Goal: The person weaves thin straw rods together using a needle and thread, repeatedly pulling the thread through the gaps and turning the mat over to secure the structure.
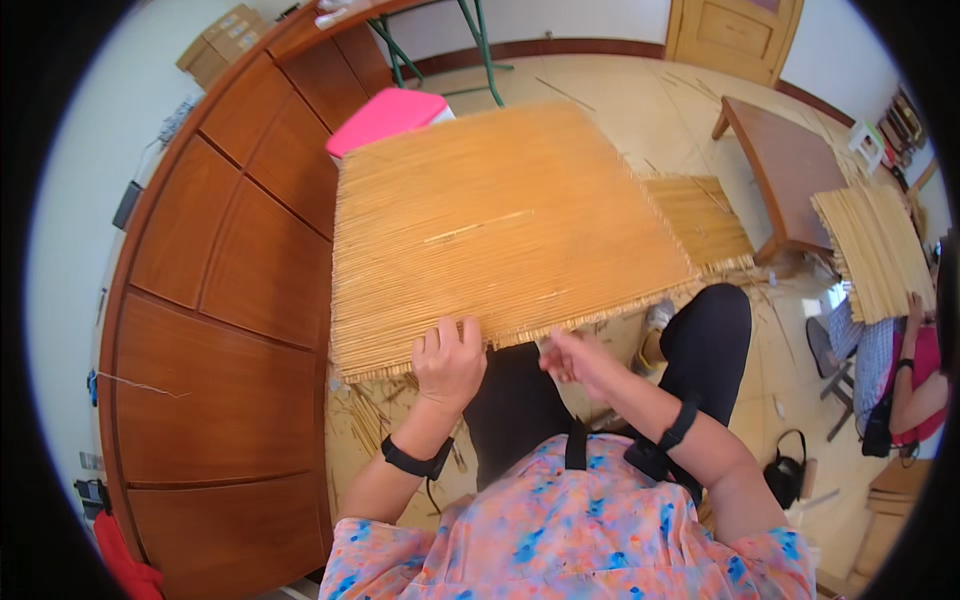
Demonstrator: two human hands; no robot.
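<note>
A large golden mat of thin straw-like stalks (490,225) slopes away in front of me, its near edge above my lap. The stalks lie side by side, and a few pale ones stand out from its surface. My left hand (450,362) grips that near edge, with its fingers bent over the top and the thumb side out of sight. Further right along the same edge is my right hand (582,363), slightly blurred. Its fingers are curled in a pinch close to the stalk ends; whatever lies between them is too small to make out.
Wooden cabinets (250,380) line the left side. A pink-topped stool (388,120) stands behind the mat. Another mat (700,222) lies on the floor to the right, before a low brown table (785,165). At far right a person holds a smaller mat (878,250). Loose stalks litter the floor.
</note>
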